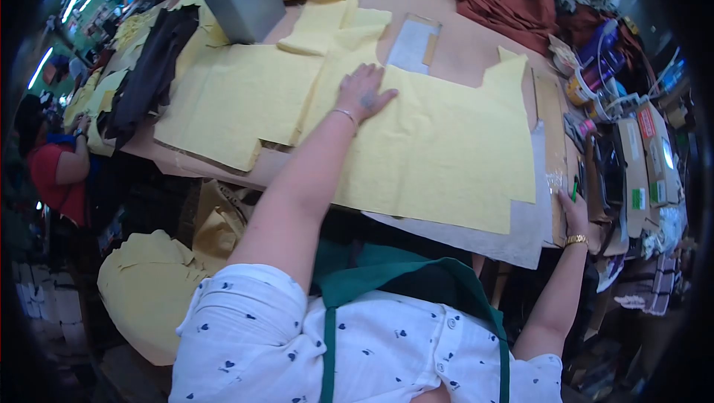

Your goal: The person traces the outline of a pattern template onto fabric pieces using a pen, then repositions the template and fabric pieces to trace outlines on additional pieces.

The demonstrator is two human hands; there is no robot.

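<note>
My left hand [364, 94] lies flat with fingers spread on a cut piece of pale yellow material [446, 150], which could be cloth or soft leather. Low wrinkles run through the piece near that hand. A second yellow piece [230, 105] lies to its left. Part of a whitish sheet [524, 243] shows from under the yellow piece at the table's near edge. At the right, my right hand [573, 213] is closed around a green pen [575, 188], beside a long cardboard strip [552, 135].
A grey metal block [242, 1] stands at the back left, near dark folded material [152, 76]. Rust-brown cloth [502, 1] is heaped at the back right. Boxes [658, 150] and a white tub [579, 89] crowd the right edge. At far left a person [63, 172] handles yellow material.
</note>
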